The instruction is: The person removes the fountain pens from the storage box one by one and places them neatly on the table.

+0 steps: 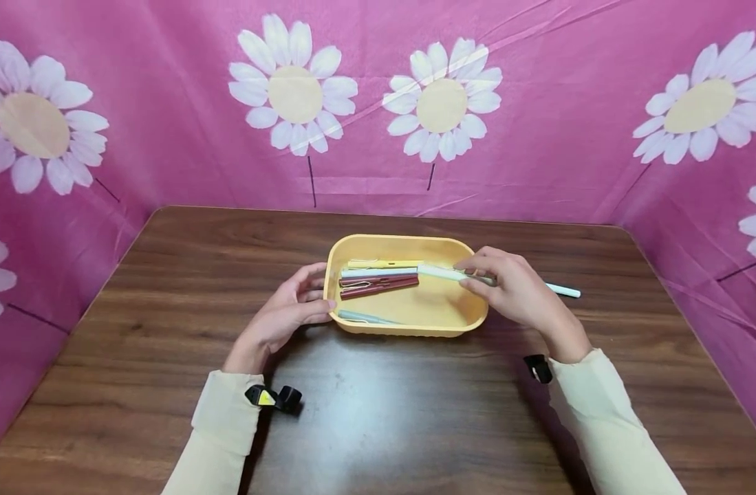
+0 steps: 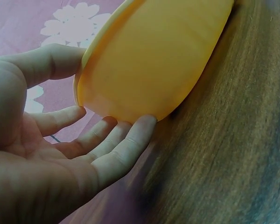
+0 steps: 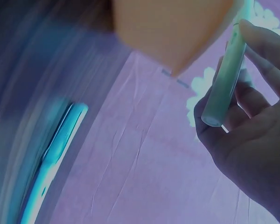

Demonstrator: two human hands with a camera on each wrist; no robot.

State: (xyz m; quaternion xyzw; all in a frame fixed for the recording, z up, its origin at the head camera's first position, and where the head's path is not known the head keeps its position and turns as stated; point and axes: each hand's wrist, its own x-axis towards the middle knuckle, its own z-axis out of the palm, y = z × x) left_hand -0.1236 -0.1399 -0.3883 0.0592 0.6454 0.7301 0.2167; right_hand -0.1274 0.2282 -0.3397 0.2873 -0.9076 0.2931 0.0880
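A yellow plastic tray (image 1: 442, 317) with rounded ends stands on the table. My left hand (image 1: 286, 311) grips its left end, thumb at the rim and fingertips against the outer wall (image 2: 144, 60). Over the tray's right side, my right hand (image 1: 508, 285) pinches a pale green pen (image 1: 439, 272) between thumb and fingers. The pen's rear end (image 3: 219, 105) sticks out toward the palm. Inside the tray lie a yellow pen (image 1: 384, 264), a pale lilac-blue pen (image 1: 378, 273), dark red pens (image 1: 380, 285) and, near the front wall, a grey-blue pen (image 1: 365, 317).
A light turquoise pen (image 1: 563, 290) lies on the table right of the tray, partly hidden behind the right hand. The brown wooden table (image 1: 365, 412) is bordered by a pink cloth (image 1: 365, 172) with white flowers at the back and sides.
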